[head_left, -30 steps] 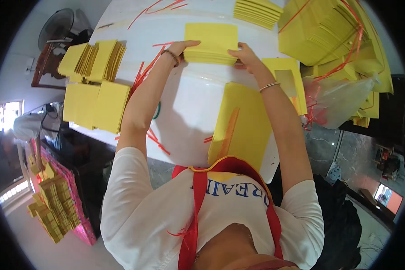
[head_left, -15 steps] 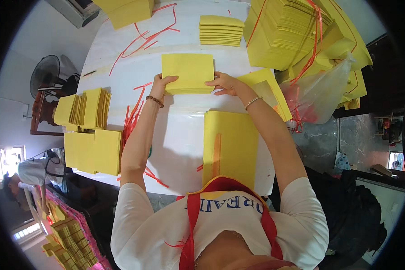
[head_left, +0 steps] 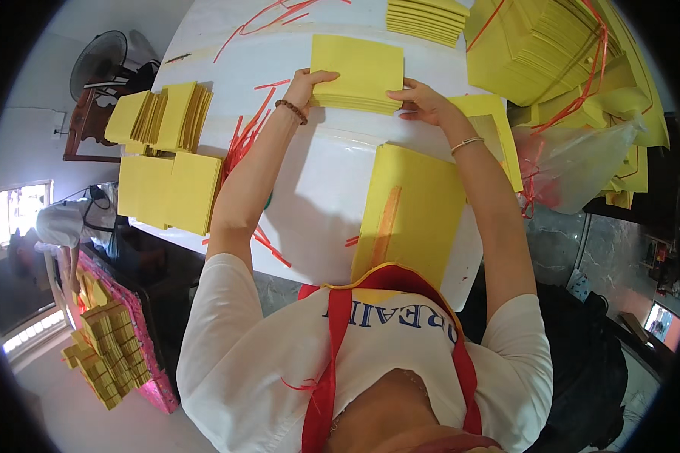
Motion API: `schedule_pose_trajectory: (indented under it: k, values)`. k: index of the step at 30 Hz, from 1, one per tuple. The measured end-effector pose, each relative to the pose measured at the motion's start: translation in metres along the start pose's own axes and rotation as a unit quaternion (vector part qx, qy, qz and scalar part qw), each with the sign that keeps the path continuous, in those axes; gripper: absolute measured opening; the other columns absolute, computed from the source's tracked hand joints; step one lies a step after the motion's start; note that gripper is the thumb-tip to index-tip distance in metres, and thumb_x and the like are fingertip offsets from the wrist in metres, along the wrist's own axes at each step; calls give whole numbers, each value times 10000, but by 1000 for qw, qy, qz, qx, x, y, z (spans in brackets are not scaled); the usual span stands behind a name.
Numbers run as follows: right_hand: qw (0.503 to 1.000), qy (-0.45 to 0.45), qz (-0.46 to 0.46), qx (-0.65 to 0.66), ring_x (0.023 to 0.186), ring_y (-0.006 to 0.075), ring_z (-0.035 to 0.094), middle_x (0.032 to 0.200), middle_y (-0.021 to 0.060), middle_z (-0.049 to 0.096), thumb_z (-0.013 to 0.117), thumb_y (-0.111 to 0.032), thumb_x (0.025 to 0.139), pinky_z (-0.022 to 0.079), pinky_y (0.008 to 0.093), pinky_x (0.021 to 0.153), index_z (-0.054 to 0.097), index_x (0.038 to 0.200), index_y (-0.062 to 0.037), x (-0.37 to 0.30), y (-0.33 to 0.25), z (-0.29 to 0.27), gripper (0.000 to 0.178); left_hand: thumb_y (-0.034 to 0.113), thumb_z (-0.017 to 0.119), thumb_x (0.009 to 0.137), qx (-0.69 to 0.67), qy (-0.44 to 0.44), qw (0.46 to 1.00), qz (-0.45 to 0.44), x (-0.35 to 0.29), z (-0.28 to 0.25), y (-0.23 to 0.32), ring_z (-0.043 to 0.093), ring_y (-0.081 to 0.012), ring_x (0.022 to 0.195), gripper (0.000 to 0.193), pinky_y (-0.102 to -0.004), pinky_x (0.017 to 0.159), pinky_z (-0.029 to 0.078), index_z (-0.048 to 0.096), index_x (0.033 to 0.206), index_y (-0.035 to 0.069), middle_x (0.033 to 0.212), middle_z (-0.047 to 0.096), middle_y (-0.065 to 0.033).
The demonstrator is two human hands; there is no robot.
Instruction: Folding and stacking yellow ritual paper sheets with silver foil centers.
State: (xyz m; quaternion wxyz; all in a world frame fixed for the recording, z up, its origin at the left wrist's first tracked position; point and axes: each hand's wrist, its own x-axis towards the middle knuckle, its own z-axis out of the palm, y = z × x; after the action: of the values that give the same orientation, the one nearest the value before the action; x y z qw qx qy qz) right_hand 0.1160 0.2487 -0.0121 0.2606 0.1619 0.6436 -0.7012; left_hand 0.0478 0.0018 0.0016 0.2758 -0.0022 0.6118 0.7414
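A stack of yellow paper (head_left: 357, 64) lies flat toward the far middle of the white table, its near edge showing several layers. My left hand (head_left: 307, 84) is closed on its left edge, thumb on top. At the right edge my right hand (head_left: 421, 101) pinches it, thumb over the near corner. Between me and this stack lies a large yellow sheet or pad (head_left: 419, 204) with an orange strip on it. My right forearm passes over its far right corner. Another yellow piece with a paler panel (head_left: 493, 136) lies beside my right wrist.
Small yellow stacks (head_left: 177, 117) stand at the table's left edge, with red strips (head_left: 242, 143) beside them. Tall bundles of yellow paper (head_left: 540, 49) and a clear plastic bag (head_left: 582, 162) crowd the right. A person (head_left: 72, 223) is beyond the left side, near a pink-edged table of yellow bundles (head_left: 113, 340).
The whole view has shifted, so the table sits higher in it and turned a little. Both hands keep their hold on the stack of yellow paper, with no clear change of grip.
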Motion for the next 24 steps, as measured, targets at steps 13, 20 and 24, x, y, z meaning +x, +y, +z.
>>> schedule_pose_trajectory:
  k: [13,20,24]
  values:
    - [984,107,-134,45,1095,245,450,1201,119,468,764,-335,644,296,471,921,-11,1387,-61,-37,-22,-42,1108,66,677,718,-133,-91,983,88,36,49,5,526,-200,1024,481,-314,918,399,411,1113,-3,1083,539,-112]
    - [915,310,-183,182,951,139,517,1007,83,563,673,-242,773,419,343,781,388,1231,8,6,16,-122,595,146,618,816,-197,-191,961,-39,114,133,-29,535,-230,1050,414,-340,903,431,475,1157,-41,1138,547,-149]
    - [889,341,-217,216,990,169,507,1084,95,543,591,-287,837,400,317,852,476,1153,12,17,14,-92,450,145,578,842,-183,-135,968,-110,126,125,-20,567,-247,995,361,-353,872,462,485,1137,-40,1093,571,-151]
